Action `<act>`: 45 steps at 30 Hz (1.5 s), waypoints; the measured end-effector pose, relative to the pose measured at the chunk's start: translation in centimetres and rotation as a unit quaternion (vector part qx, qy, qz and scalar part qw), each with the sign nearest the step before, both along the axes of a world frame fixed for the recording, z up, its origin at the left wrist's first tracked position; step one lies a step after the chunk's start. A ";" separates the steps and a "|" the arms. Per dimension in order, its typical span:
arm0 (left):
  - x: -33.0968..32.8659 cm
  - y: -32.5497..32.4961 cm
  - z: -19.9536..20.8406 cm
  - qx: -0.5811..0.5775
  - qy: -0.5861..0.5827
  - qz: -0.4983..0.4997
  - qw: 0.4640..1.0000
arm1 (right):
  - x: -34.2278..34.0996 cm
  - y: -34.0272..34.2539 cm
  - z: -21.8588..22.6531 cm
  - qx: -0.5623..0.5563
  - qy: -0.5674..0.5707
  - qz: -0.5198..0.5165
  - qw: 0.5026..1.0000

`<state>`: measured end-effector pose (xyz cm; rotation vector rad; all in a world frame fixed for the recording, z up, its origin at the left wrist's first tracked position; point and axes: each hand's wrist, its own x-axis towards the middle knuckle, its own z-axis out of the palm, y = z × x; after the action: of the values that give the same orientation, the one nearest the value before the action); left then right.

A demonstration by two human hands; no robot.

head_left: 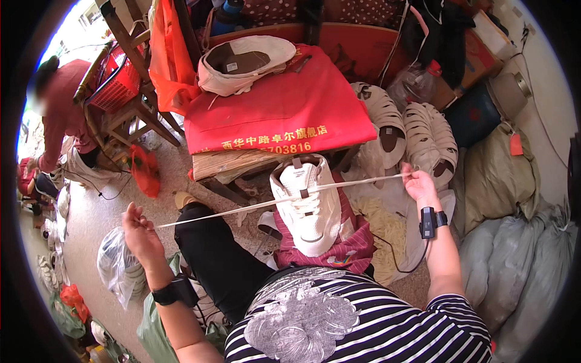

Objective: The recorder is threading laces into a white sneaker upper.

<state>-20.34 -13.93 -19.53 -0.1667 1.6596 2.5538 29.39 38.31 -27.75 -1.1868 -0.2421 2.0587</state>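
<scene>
Holding the cream shoelace (242, 209) taut across the white sneaker (310, 221), our left grip (143, 235) and right grip (420, 184) pinch its ends; probably light and limp, it should handle best near the tips.

Off-white lace (363, 181) over a white shoe (311, 221), set against maroon cloth (363, 243) with thin pale lines. The tan wooden bench (209, 170) bears a bright red cover (272, 118), yellow-lettered along its near edge, and, toward its far left corner, a cream shoe (275, 51) with dark brown lining. Black-and-white stripes and a grey-white flower-like motif mark the shirt (393, 314); the trousers (212, 254) are plain black.
</scene>
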 end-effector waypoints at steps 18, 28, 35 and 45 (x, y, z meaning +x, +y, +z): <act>17.3 16.7 -2.7 -0.121 -0.024 -0.457 0.881 | -16.4 -15.6 9.9 0.539 -0.202 0.424 0.699; 16.1 17.4 -1.5 -0.201 -0.059 -0.505 0.837 | -18.2 -15.8 12.9 0.799 -0.346 0.405 0.280; 15.0 18.8 1.3 -0.480 0.347 -0.445 0.672 | -19.1 -18.8 13.4 0.811 -0.456 0.365 -0.034; 14.0 19.8 3.7 -0.474 0.570 -0.428 0.517 | -20.6 -15.9 15.7 0.791 -0.361 0.494 -0.001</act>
<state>-6.31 5.86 -15.86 2.0131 2.2201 0.5686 8.82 22.39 -12.05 -0.1459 3.0027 0.1817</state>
